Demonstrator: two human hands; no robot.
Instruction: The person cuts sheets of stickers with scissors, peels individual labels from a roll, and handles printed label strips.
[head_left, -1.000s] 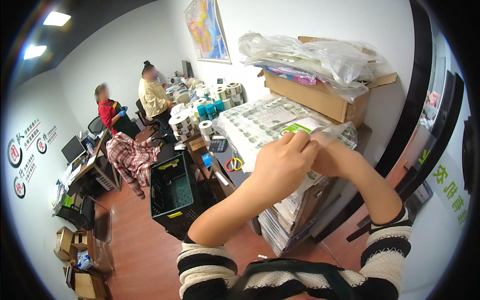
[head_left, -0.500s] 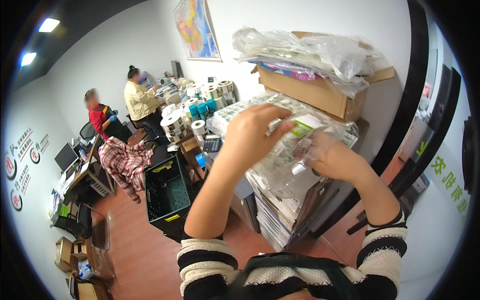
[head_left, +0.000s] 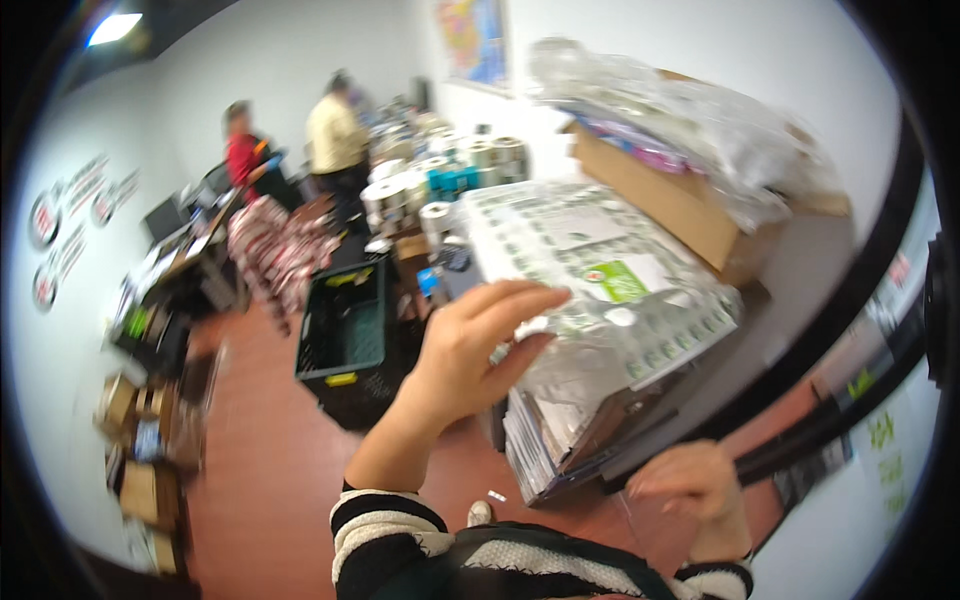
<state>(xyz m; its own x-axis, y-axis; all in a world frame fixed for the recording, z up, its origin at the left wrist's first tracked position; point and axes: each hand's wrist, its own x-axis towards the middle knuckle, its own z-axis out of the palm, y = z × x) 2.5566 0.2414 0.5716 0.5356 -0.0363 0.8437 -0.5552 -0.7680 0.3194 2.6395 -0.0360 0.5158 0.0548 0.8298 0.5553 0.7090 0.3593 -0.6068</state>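
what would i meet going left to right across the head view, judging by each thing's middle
Cardboard boxes, plaid shirt, dark green crate, left hand, green-and-white card, right hand.

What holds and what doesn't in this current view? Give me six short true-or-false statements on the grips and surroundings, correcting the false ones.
1. The left grip, close to crumpled clear film, has its thumb and fingers apart. True.
2. Clear plastic sheeting lies over the cardboard box. True.
3. The right grip rests on that box. False: the right grip is lower in the picture, apart from the box.
4. A green-and-white card lies in the crate. False: the green-and-white card lies on the white printed package.
5. The dark green crate stands left of the left grip in the picture. True.
6. Both people behind wear red. False: one person wears red, the other person pale yellow.
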